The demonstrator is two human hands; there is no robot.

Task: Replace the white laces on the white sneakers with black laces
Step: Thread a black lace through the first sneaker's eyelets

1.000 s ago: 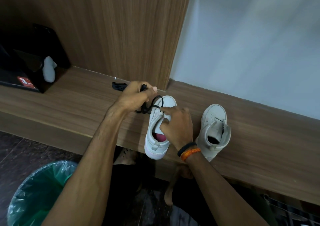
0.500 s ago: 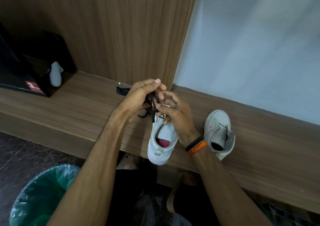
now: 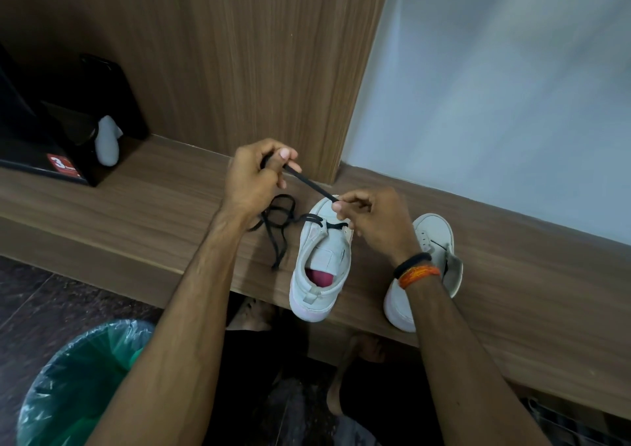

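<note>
Lace work sits at the front edge of the long wooden surface [image 3: 143, 203]: the flat black shoelace [image 3: 309, 183] runs taut between your two hands, and you seem to hold it stretched so the end stays straight and easy to aim at an eyelet. Your left hand [image 3: 254, 176] has its fingers curled round the lace's upper part; your right hand [image 3: 374, 220] pinches the lower part between thumb and fingers [image 3: 338, 205], just above the toe of the white canvas sneaker [image 3: 319, 261]. One black bar of lace already crosses the lowest eyelets, so I judge the threading has only begun on this shoe. The slack lies in loose loops on the surface to the left of the sneaker, out of the way of your working end.

That sneaker stands toe toward the wood-grain back panel [image 3: 239, 53], its heel hanging over the front edge toward you, which keeps the tongue and eyelets open to your view. A second white sneaker [image 3: 432, 237] waits just to its right, partly behind your right wrist with its black and orange bands [image 3: 415, 268]; it shows a thin dark line near its eyelets, but I cannot tell whether that is lace.

Farther off, a black box with a red label [image 3: 51, 145] sits at the surface's far left, and a green-lined bin [image 3: 78, 384] stands on the floor below.
</note>
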